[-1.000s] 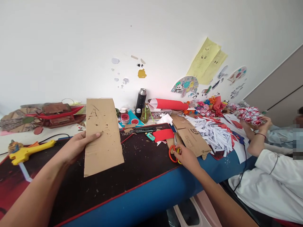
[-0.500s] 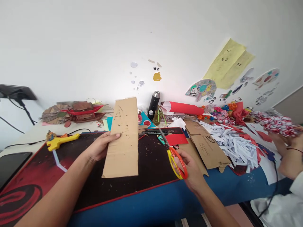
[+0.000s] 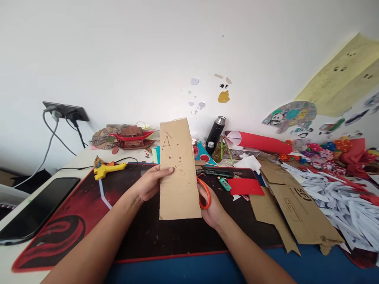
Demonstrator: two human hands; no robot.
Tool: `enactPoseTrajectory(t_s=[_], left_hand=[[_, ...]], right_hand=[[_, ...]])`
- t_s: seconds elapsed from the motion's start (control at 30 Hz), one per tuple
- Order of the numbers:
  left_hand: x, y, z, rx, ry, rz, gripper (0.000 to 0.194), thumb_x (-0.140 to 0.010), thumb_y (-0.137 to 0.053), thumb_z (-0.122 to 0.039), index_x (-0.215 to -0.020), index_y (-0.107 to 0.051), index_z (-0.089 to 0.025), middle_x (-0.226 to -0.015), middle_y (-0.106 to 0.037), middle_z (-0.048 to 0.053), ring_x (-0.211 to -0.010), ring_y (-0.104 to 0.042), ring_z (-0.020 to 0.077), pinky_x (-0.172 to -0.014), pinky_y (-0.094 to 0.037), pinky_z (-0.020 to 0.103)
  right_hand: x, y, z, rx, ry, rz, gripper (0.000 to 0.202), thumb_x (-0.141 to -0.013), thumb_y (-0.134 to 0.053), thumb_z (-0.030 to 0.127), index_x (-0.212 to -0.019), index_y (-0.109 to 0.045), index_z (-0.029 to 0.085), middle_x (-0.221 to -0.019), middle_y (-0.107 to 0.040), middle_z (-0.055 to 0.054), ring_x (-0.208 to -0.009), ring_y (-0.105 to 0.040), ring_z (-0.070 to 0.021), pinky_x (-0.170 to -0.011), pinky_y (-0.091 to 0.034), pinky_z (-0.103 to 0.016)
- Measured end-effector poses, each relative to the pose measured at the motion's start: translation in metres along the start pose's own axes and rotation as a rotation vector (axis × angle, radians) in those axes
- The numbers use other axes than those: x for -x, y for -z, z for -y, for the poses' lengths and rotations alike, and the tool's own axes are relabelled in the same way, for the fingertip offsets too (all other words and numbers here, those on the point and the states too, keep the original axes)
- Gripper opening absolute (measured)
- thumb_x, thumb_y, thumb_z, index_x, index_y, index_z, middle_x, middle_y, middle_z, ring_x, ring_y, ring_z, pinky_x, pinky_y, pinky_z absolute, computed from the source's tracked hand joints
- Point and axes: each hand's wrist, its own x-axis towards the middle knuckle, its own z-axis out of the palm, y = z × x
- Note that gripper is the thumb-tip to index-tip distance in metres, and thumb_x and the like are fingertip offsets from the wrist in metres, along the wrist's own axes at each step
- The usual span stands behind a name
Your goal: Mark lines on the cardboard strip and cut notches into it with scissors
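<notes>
A tall brown cardboard strip (image 3: 177, 189) is upright above the dark mat, marked with small dark flecks. My left hand (image 3: 151, 182) grips its left edge, thumb on the front face and fingers behind. At the right edge my right hand (image 3: 211, 207) holds scissors by their handles; one orange-red loop (image 3: 207, 193) shows, while the blades and the other loop are hidden behind the cardboard. Whether the blades touch the strip cannot be seen.
A yellow glue gun (image 3: 109, 170) lies left on the mat (image 3: 142, 240), near a black tablet (image 3: 38, 205). Right are red paper (image 3: 247, 186), cardboard pieces (image 3: 302, 209) and white paper strips (image 3: 349, 205). A black flask (image 3: 216, 132) stands behind.
My right hand has brought the scissors left against the cardboard's right edge, partly behind it. The view has turned left, so the co-worker at the right is out of sight.
</notes>
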Motion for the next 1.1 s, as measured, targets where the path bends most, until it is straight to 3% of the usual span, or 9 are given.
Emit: enactPoseTrajectory(t_s=[0.1, 0.23, 0.33, 0.47, 0.6, 0.77, 0.97, 1.1], left_hand=[[0.001, -0.004, -0.002, -0.006, 0.001, -0.021, 0.046, -0.070, -0.103, -0.042, -0.104, -0.086, -0.016, -0.114, -0.088, 0.017, -0.105, -0.084, 0.0351, -0.095, -0.066, 0.042], [0.005, -0.007, -0.005, -0.028, 0.008, -0.035, 0.044, -0.071, -0.103, -0.044, -0.102, -0.086, -0.017, -0.110, -0.088, 0.016, -0.105, -0.084, 0.0367, -0.092, -0.068, 0.044], [0.005, -0.004, -0.012, -0.047, -0.002, -0.085, 0.046, -0.070, -0.103, -0.043, -0.103, -0.085, -0.017, -0.111, -0.088, 0.017, -0.106, -0.084, 0.0378, -0.090, -0.069, 0.044], [0.001, 0.009, -0.023, -0.014, -0.208, -0.330, 0.048, -0.070, -0.102, -0.041, -0.108, -0.084, -0.018, -0.119, -0.086, 0.016, -0.110, -0.083, 0.0360, -0.092, -0.069, 0.042], [-0.002, 0.020, -0.032, -0.021, -0.384, -0.503, 0.051, -0.069, -0.101, -0.045, -0.108, -0.081, -0.019, -0.121, -0.085, 0.015, -0.115, -0.080, 0.0376, -0.097, -0.068, 0.046], [-0.003, 0.025, -0.036, -0.070, -0.486, -0.540, 0.056, -0.070, -0.098, -0.044, -0.114, -0.076, -0.018, -0.123, -0.084, 0.015, -0.119, -0.078, 0.0375, -0.106, -0.064, 0.049], [0.000, 0.024, -0.038, -0.077, -0.460, -0.544, 0.052, -0.069, -0.090, -0.030, -0.116, -0.071, -0.020, -0.122, -0.084, 0.012, -0.111, -0.079, 0.0381, -0.097, -0.067, 0.053], [-0.001, 0.024, -0.037, -0.116, -0.557, -0.549, 0.049, -0.075, -0.091, -0.037, -0.117, -0.071, -0.021, -0.126, -0.082, 0.012, -0.113, -0.079, 0.0360, -0.097, -0.066, 0.050]], right_hand=[[-0.013, 0.003, -0.003, 0.056, -0.067, 0.051, 0.059, -0.078, -0.096, 0.062, -0.119, -0.081, 0.022, -0.091, -0.083, -0.004, -0.077, -0.074, -0.0248, -0.068, -0.055, -0.033], [-0.030, 0.003, -0.007, 0.097, -0.098, 0.084, 0.055, -0.065, -0.106, 0.053, -0.103, -0.082, 0.021, -0.078, -0.079, 0.000, -0.068, -0.071, -0.0219, -0.063, -0.054, -0.031], [-0.039, 0.004, -0.008, 0.097, -0.084, 0.105, 0.052, -0.070, -0.102, 0.060, -0.093, -0.079, 0.020, -0.067, -0.073, 0.002, -0.057, -0.065, -0.0174, -0.059, -0.051, -0.029], [-0.045, 0.012, 0.000, 0.095, -0.083, 0.158, 0.060, -0.081, -0.090, 0.076, -0.089, -0.073, 0.019, -0.061, -0.068, 0.002, -0.047, -0.062, -0.0154, -0.051, -0.048, -0.027], [-0.052, 0.021, 0.009, 0.075, -0.078, 0.165, 0.060, -0.082, -0.090, 0.074, -0.092, -0.070, 0.018, -0.078, -0.077, -0.003, -0.053, -0.070, -0.0152, -0.047, -0.044, -0.022], [-0.054, 0.029, 0.008, 0.010, -0.053, 0.169, 0.065, -0.083, -0.088, 0.077, -0.108, -0.074, 0.019, -0.083, -0.079, -0.006, -0.057, -0.074, -0.0178, -0.046, -0.043, -0.021], [-0.041, 0.043, 0.009, 0.039, -0.059, 0.200, 0.075, -0.088, -0.077, 0.086, -0.123, -0.075, 0.020, -0.084, -0.081, -0.008, -0.063, -0.078, -0.0229, -0.054, -0.051, -0.027], [-0.037, 0.042, 0.011, 0.077, -0.071, 0.224, 0.081, -0.087, -0.073, 0.090, -0.130, -0.072, 0.021, -0.091, -0.084, -0.011, -0.073, -0.082, -0.0276, -0.066, -0.058, -0.034]])
